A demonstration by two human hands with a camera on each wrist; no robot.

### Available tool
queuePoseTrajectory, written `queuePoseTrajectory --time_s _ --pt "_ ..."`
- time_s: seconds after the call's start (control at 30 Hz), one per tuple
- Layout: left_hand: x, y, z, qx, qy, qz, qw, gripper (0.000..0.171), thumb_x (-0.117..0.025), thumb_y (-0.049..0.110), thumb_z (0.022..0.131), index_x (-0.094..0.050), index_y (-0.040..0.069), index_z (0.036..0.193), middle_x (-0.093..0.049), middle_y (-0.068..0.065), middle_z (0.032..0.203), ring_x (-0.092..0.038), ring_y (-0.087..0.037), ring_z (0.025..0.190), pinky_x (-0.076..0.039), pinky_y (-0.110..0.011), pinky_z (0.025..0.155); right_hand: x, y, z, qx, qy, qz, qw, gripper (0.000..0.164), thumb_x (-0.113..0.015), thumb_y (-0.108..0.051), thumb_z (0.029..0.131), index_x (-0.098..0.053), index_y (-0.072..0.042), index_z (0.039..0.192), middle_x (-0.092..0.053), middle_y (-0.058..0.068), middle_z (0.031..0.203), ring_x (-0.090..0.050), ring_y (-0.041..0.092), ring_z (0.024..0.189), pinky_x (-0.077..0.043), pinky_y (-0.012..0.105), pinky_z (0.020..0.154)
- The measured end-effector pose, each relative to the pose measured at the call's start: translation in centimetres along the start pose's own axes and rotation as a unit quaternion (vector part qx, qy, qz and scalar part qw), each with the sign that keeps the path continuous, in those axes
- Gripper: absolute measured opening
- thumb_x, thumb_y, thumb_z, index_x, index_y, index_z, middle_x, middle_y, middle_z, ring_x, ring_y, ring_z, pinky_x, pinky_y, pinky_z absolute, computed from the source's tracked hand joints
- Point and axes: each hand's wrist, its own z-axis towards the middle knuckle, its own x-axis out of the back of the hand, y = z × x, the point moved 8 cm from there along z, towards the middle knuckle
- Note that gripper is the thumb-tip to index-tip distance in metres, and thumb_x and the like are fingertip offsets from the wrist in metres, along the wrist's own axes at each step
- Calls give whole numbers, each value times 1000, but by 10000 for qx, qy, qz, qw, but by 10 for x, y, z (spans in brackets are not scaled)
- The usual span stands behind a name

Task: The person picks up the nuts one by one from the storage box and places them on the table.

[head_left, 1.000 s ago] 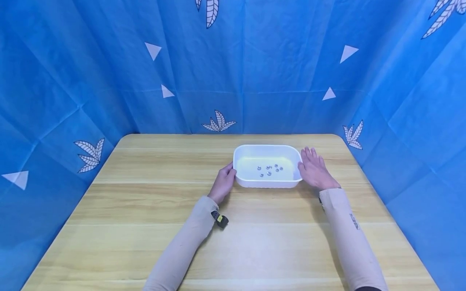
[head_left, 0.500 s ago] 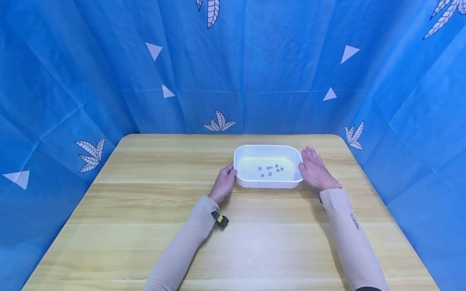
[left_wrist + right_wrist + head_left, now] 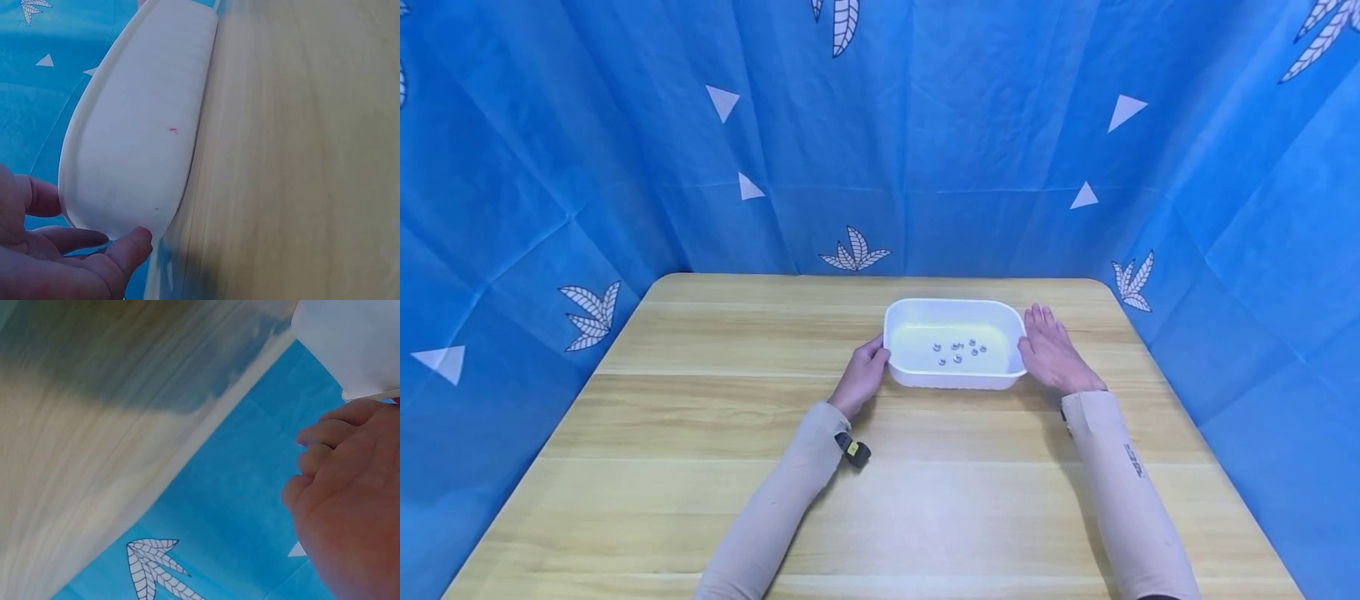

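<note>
A white plastic basin (image 3: pixel 955 380), oblong with rounded corners, stands upright toward the back of the table between both hands. On its floor lie several small, shiny, silvery round pieces (image 3: pixel 958 359), too small to make out exactly. My left hand (image 3: pixel 860 379) holds the basin's left end, thumb at the near corner; the left wrist view shows the bent fingers (image 3: pixel 42 195) at the rim and end wall. At the right end, my right hand (image 3: pixel 1054 354) has its thumb over the rim and its other fingers stretched out along the outside.
The wooden table (image 3: pixel 700 467) has its back edge just behind the basin. A blue curtain (image 3: pixel 985 142) with white leaf and triangle prints surrounds its back and sides. A black strap-on device (image 3: pixel 855 452) sits on the left wrist.
The whole head view has shifted slightly. Both hands keep their places at the ends of the basin, and the small pieces lie as before.
</note>
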Motion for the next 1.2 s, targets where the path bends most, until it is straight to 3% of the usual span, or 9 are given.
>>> queuePoseTrajectory --time_s 1.2 --pt "-4 4 -2 -23 -14 -60 10000 52 -40 14 107 -37 1 157 -38 -15 166 -32 -31 157 -30 -46 128 0 3 1 81 22 104 9999 65 -20 -26 109 -5 13 159 2 33 169 6 51 158 1 66 128"
